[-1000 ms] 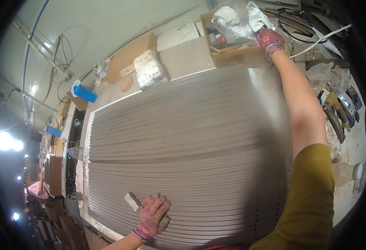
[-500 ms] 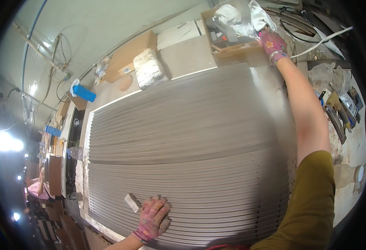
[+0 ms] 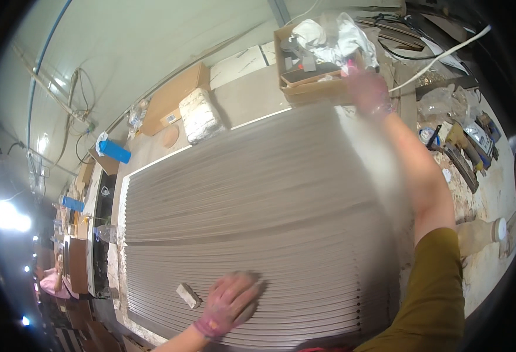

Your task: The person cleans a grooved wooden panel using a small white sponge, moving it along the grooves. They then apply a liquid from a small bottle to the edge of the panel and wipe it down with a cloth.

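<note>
A wide grey-brown ridged panel surface (image 3: 240, 202), made of two sections with a dark seam between them, lies in front of me. On its near part my left hand (image 3: 230, 304), in a stained pink glove, rests palm down with the fingers stretched out. Just left of it sits a small pale rectangular block (image 3: 188, 295), apart from the fingers. My right hand (image 3: 368, 92), also pink-gloved, is reached far out beside the right edge of an open cardboard box (image 3: 316, 92). Motion smears its fingers, so whether it holds anything is unclear. White cloth (image 3: 355, 42) bunches up in the box, near that hand.
A white plastic-wrapped block (image 3: 201, 117) and a flat cardboard carton (image 3: 173, 100) stand behind the panel. To the right lie hand tools (image 3: 463, 155), a cloudy bottle (image 3: 481, 232) and a white cable (image 3: 440, 58). A blue bottle (image 3: 115, 151) lies at the far left corner.
My left hand has slid right, away from the small block. My right hand has drawn back slightly toward me from the cloth at the box's edge. The whole view has shifted a little.
</note>
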Demonstrator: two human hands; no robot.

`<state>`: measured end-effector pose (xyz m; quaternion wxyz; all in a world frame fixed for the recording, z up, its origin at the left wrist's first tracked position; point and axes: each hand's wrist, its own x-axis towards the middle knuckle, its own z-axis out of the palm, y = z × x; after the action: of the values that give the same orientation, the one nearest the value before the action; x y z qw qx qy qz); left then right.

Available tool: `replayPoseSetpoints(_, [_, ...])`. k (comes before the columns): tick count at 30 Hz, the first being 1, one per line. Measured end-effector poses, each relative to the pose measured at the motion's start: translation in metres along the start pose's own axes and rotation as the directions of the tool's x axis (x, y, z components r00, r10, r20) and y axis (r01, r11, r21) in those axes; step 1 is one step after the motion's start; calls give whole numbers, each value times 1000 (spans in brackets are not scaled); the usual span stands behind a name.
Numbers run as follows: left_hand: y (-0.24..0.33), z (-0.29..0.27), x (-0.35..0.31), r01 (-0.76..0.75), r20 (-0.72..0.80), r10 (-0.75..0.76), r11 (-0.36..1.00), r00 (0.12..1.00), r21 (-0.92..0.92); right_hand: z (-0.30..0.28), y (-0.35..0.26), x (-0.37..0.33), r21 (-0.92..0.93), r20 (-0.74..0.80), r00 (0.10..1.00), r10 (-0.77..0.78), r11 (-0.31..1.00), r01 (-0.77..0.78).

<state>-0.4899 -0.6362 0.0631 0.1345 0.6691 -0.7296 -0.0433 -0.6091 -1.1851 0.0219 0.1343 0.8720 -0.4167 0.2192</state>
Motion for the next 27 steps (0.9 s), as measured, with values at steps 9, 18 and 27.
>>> replayPoseSetpoints(9, [-35,0,240,-205,-107,199,978,974,-42,-27,-18,-58,180,-96,989,109,979,-91])
replayPoseSetpoints(18, [-74,71,391,-195,-186,235,958,954,209,-11,-21,-72,141,-296,954,41,990,1])
replayPoseSetpoints(27, [-95,109,425,-72,-216,37,985,976,-158,-26,-13,-52,137,-39,995,92,987,-86])
